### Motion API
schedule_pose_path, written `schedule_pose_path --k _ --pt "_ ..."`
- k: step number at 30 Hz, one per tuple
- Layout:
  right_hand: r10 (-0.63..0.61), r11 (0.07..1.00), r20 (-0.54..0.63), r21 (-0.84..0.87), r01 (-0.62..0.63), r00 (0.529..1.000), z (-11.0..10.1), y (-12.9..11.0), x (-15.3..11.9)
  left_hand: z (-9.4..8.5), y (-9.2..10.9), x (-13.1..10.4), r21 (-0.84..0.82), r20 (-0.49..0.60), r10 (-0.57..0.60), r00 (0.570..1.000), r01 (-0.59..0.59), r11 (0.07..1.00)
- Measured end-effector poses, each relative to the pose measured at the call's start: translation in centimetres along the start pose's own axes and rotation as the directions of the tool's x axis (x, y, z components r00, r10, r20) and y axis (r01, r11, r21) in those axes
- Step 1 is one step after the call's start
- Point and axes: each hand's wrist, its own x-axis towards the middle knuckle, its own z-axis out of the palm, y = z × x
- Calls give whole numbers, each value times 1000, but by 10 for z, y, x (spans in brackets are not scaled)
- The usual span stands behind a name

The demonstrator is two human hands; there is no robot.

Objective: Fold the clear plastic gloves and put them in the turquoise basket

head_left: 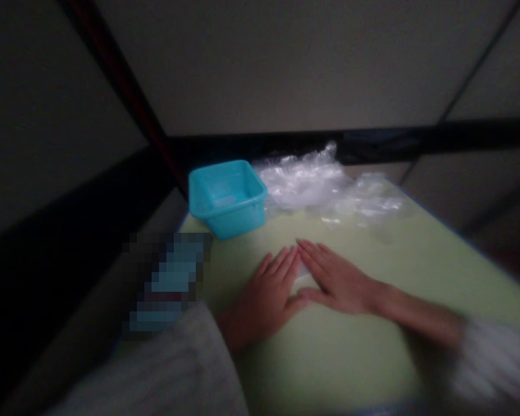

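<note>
My left hand point(271, 292) lies flat, palm down, on the yellow-green table point(329, 358), its fingers stretched forward. From the right, my right hand point(335, 277) rests flat too, and the tips of both hands meet at the fingers and thumbs. In the gap between them shows a small pale, clear piece point(302, 270), perhaps thin plastic; most of it is hidden under the hands. Neither hand is wrapped around anything.
A turquoise plastic basin point(238, 222) stands at the table's back left. Beside it, crumpled clear plastic bags point(307, 182) spread along the back edge. A blurred-out, phone-like rectangle point(175, 274) lies at the left edge. A panelled wall point(286, 69) rises behind.
</note>
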Motion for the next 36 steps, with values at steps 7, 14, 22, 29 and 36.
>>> schedule_pose_path --k 7,14,22,29,36 --pt "-41 999 47 24 40 998 -9 16 -7 6 -6 -4 -61 -49 22 999 -25 998" --pt "-200 978 -95 -77 193 975 -28 26 -9 10 -12 2 -211 -217 -129 968 82 974" --pt "-364 921 -201 -220 320 909 -29 25 -6 7 -9 3 -256 -249 -147 957 81 963" --pt "-314 949 -244 -97 299 917 -22 24 -4 5 -10 4 -247 -269 -114 956 46 968" --pt "249 744 -240 668 -27 938 -32 4 -4 -2 -6 6 -611 -215 -290 932 104 785"
